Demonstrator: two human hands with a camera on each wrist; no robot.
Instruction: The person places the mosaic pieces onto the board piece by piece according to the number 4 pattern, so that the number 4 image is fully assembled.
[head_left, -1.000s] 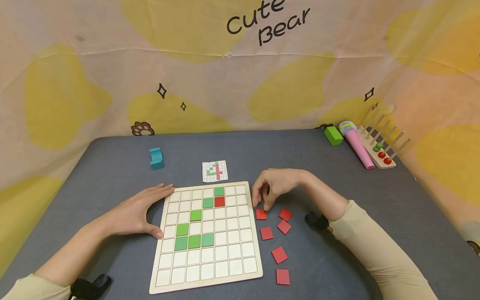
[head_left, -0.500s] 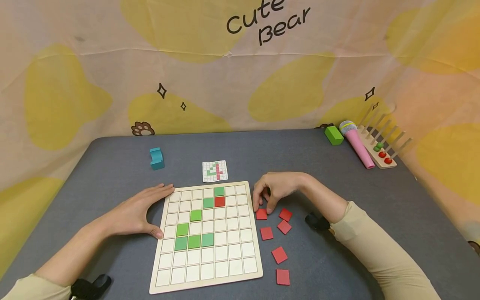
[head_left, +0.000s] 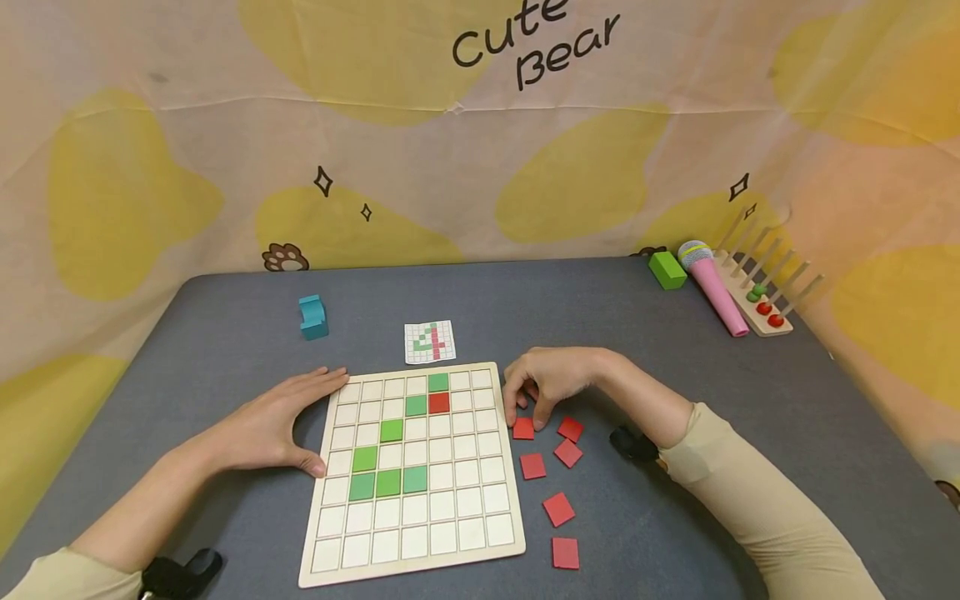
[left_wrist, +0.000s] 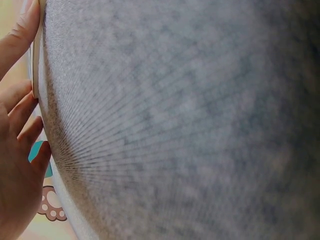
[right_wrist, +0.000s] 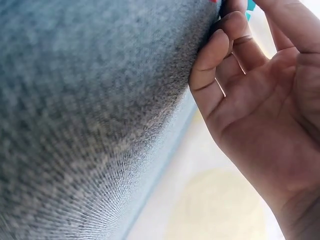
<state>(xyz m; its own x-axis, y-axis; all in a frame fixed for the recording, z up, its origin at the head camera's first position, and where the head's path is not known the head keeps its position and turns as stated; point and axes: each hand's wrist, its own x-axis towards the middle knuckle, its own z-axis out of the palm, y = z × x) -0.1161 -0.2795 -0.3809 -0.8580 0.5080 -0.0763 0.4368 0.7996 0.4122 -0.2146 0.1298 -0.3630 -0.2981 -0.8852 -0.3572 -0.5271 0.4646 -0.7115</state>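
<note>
A wooden grid board lies on the table, with several green tiles and one red tile in its cells. My left hand rests at the board's left side, thumb and fingertips spread along the edge. In the left wrist view, the left hand's fingers lie against that edge. My right hand is just off the board's right edge, thumb and index finger pinching a red square tile by its sides. In the right wrist view, the other fingers are curled and the tile is mostly hidden.
Several loose red tiles lie right of the board. A small pattern card is behind it. A blue block stands at back left. A green block, a pink microphone and a pegboard are at back right.
My right hand has come slightly lower, and its thumb and index finger now sit around the nearest red tile, which has shifted a trace. My left hand and the board have stayed put.
</note>
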